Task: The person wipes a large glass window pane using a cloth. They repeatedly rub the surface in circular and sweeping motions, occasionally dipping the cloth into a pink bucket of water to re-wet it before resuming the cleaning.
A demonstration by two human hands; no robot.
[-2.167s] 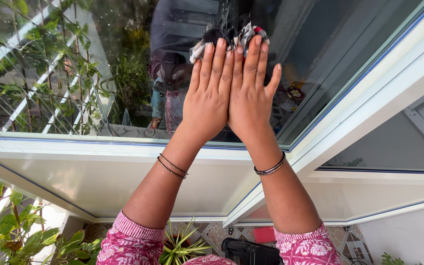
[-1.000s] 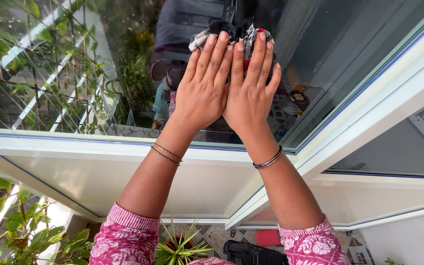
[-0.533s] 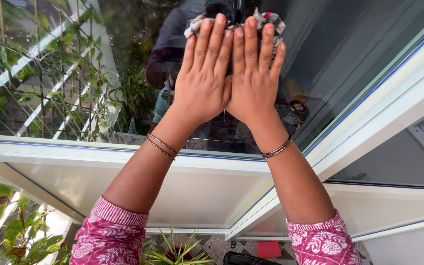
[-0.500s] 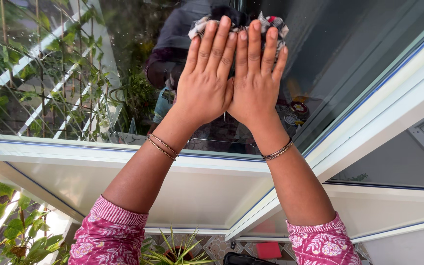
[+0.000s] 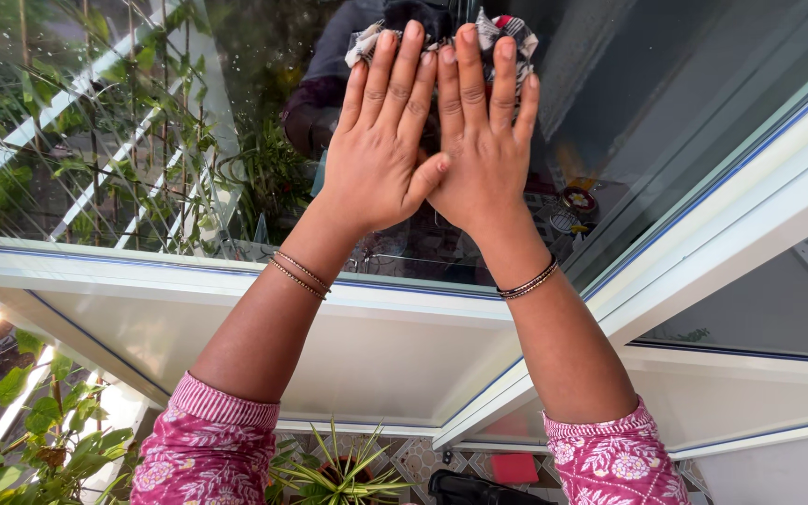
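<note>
My left hand [image 5: 378,140] and my right hand [image 5: 482,131] lie flat side by side against a dark window pane [image 5: 656,84], fingers pointing up. Both press a crumpled black, white and red checked cloth [image 5: 507,30] onto the glass; only its edges show above my fingertips. Thin bangles circle both wrists, and pink patterned sleeves cover my forearms lower down. The glass mirrors my arms and the greenery.
A white window frame [image 5: 404,304] runs below the pane and slants up to the right. Leafy plants [image 5: 39,440] grow at lower left, a spiky potted plant [image 5: 343,472] stands below, beside a dark object [image 5: 479,488] and a red object [image 5: 514,465] on a tiled floor.
Both hands slid the cloth upward on the glass and slightly left; the view tilted with them, so the lower frame sits a little differently.
</note>
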